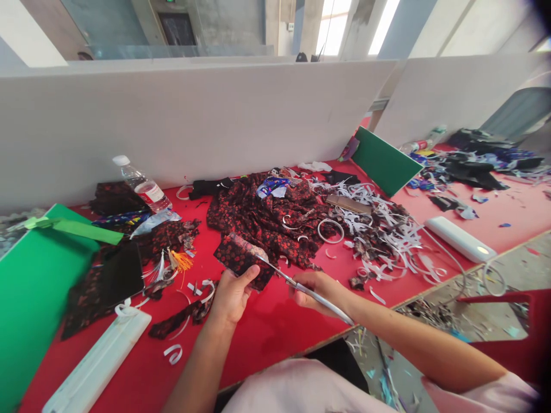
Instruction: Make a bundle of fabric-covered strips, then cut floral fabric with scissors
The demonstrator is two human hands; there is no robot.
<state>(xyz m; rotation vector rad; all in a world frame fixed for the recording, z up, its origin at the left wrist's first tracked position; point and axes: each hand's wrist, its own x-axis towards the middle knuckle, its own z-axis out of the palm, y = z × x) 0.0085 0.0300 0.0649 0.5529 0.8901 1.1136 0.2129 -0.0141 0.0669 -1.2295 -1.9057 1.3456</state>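
My left hand (235, 293) pinches a small folded piece of black fabric with a red floral print (235, 255), thumb on top. My right hand (316, 292) is closed around a pair of metal scissors (325, 301). The blades reach left to the fabric's upper right edge, near a paler, frayed strip; whether they are parted there is hard to make out. Just behind the piece lies a large crumpled heap of the same floral cloth (253, 212). A dark scrap strip (172, 321) rests left of my left hand.
White strips and offcuts (391, 241) pile up at the right, beside a white lamp-like bar (460, 238). Green boards (387, 160) stand at both sides. A plastic bottle (148, 189) leans at the back left; another white bar (99, 361) lies at the front left of the red table (267, 361).
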